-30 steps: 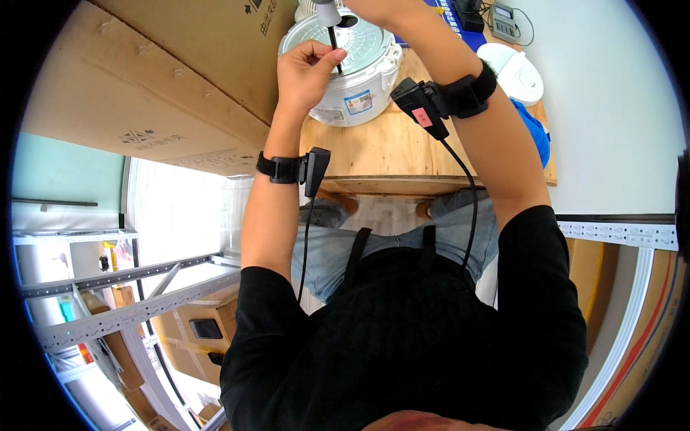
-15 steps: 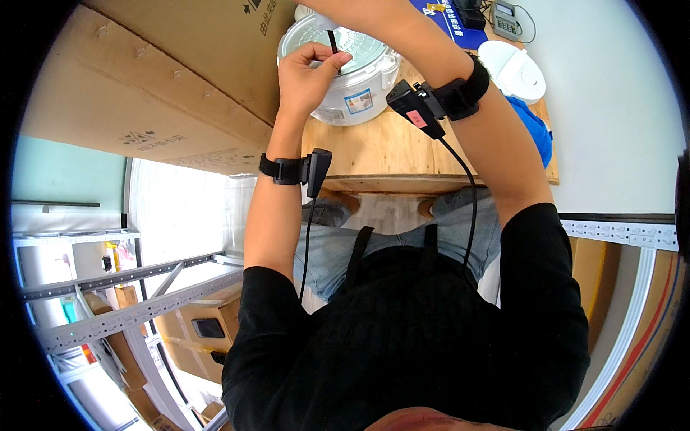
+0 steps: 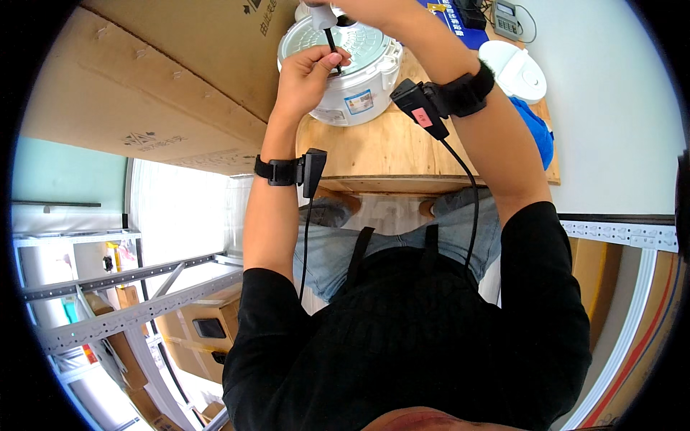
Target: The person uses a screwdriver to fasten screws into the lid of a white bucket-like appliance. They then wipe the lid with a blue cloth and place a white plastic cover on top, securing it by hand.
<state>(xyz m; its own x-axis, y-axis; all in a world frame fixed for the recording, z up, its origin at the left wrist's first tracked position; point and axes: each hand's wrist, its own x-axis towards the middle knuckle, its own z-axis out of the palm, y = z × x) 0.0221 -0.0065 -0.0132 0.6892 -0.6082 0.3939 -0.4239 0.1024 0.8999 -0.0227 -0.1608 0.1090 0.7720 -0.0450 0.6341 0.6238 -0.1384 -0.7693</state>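
A round white appliance [image 3: 365, 82], which looks like an upturned rice cooker body, stands on the wooden table with its pale green vented face up. Over that face is a screwdriver [image 3: 325, 19] with a whitish body and a long black shaft. My right hand [image 3: 356, 8], partly cut off by the top edge, is wrapped round the screwdriver's body. Lower down, my left hand [image 3: 307, 77] pinches the shaft near its tip between thumb and fingers. The tip sits at the near part of the vented face; whether a screw is under it cannot be made out.
A large cardboard box [image 3: 165, 86] stands close on the left. To the right lie a white lid-like part [image 3: 514, 72] and a blue cloth [image 3: 535, 133]. A grey keypad device [image 3: 505, 20] and a blue printed sheet [image 3: 460, 25] are at the back.
My right hand and the screwdriver body have shifted slightly, so more of the body shows. The right forearm has moved a little right. My left hand stays at the shaft.
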